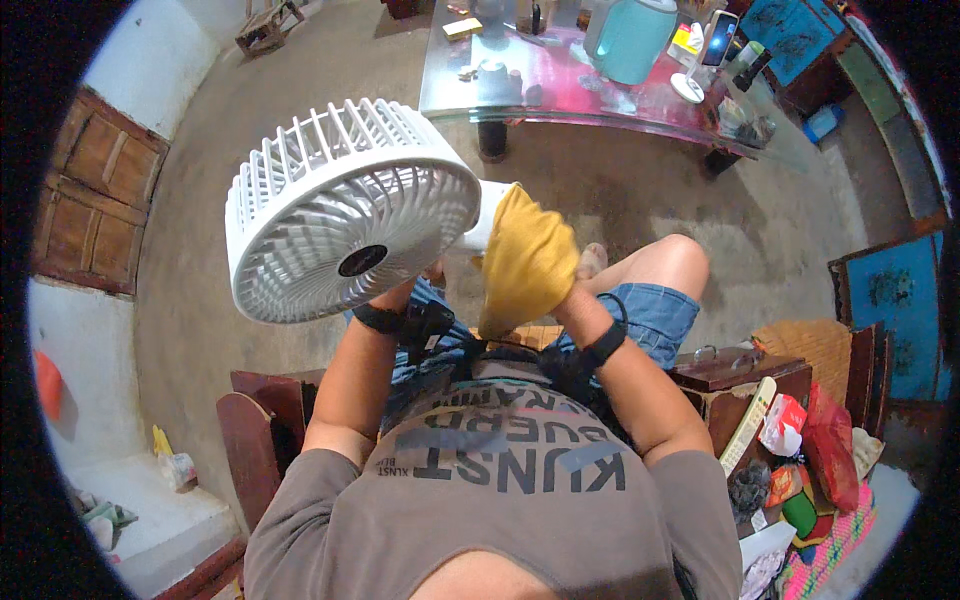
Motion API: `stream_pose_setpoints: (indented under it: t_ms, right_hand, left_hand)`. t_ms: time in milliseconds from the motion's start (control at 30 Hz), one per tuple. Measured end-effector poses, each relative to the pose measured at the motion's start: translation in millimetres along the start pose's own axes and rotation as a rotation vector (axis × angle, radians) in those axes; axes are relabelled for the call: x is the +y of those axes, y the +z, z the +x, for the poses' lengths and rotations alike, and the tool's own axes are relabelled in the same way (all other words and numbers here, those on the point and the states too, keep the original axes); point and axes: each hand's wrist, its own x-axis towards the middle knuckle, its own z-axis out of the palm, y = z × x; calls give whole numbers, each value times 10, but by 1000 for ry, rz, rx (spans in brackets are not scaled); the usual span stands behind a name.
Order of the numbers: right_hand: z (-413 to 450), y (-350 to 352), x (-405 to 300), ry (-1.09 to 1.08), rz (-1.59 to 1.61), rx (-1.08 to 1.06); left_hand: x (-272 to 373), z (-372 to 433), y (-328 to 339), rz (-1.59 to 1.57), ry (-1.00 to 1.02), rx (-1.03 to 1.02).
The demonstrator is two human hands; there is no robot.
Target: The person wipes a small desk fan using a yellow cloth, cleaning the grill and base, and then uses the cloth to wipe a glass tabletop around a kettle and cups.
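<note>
A white electric fan [352, 217] is held tilted before me, its round slatted grille with a dark centre badge facing up toward me. My left hand [394, 297] is at the lower rim of the fan head, holding it from beneath; the head hides most of the fingers. A yellow cloth [529, 255] is wrapped around the fan's white neck [484, 214]. My right hand [564, 296] is inside or behind the cloth, gripping it against the neck, with its fingers covered. Whatever base the fan has is hidden by the cloth.
Ahead stands a glass-topped table [465, 101] bearing a teal kettle [630, 41], a phone [720, 39] on a white stand and a tissue box [682, 45]. At my right, a fly swatter [750, 424] and bags lie by a wooden armrest [742, 371]. A wooden door [97, 191] is at left.
</note>
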Motion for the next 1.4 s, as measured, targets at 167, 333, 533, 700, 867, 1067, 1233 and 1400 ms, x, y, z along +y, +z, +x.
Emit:
stream_pose_setpoints:
  t_ms: [167,333,533,700,867,1067,1233,1400]
  right_hand:
    - [-85,17,-97,207,568,-106]
    - [-52,-113,-3,216,928,-171]
    - [76,-683,94,199,956,-109]
    - [323,-994,400,132,613,34]
    - [815,-1119,144,-122,35,255]
    - [889,-889,51,74,395,331]
    - [987,-1068,153,73,1,206]
    - [860,-1481,99,-20,105,69]
  left_hand:
    - [9,133,20,-16,45,9]
    - [44,329,35,-35,101,17]
    - [89,604,-49,-12,76,0]
    - [43,785,-134,134,-128,-207]
    - [-346,841,-15,77,-112,-399]
    - [-427,716,88,68,-258,-291]
    - [-368,710,186,219,-173,-257]
    - [-500,846,218,213,-276,-379]
